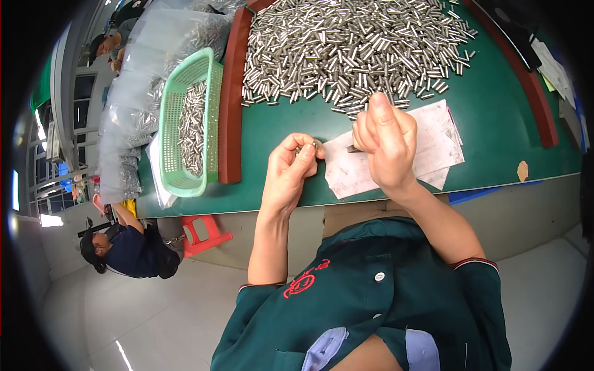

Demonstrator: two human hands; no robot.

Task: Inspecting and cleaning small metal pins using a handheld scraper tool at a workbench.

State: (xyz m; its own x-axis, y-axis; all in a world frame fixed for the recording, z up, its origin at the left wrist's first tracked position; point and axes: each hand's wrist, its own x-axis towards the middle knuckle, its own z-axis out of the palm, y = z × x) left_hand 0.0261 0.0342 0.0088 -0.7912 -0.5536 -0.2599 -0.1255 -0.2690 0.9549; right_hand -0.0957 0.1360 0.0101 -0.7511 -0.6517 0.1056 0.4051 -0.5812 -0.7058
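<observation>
My left hand (288, 170) is closed in a pinch, and a small shiny metal pin (314, 144) shows at its fingertips. To its right, my right hand (391, 139) is curled into a fist with the thumb on top. A short dark piece (352, 149) pokes out of that fist on the left side; the rest of it is hidden in the fingers. Under the right hand lie smudged white sheets (436, 139) on the green tabletop. Just beyond both hands spreads a large heap of short metal pins (346, 52).
A red-brown bar (232, 105) edges the work area on the left, another (526, 80) on the right. Left of the first stands a green plastic basket (213, 117) holding pins. Clear bags (139, 80) of metal parts line the far left. A person (133, 250) sits beside a red stool (207, 235).
</observation>
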